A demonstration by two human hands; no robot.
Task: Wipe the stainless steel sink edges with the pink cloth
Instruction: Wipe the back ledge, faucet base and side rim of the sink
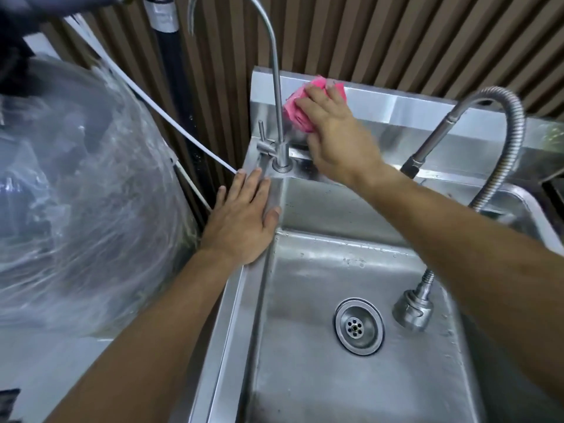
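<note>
The stainless steel sink fills the lower middle, with a raised steel backsplash along its far side. My right hand presses the bunched pink cloth flat against the backsplash, just right of the thin gooseneck tap. The fingers cover most of the cloth. My left hand lies flat with fingers spread on the sink's left rim near the back corner, holding nothing.
A flexible metal hose faucet arches from the back right, and its spray head hangs in the basin beside the drain. A large clear plastic bag bulges at the left. A white cord and ribbed brown wall stand behind.
</note>
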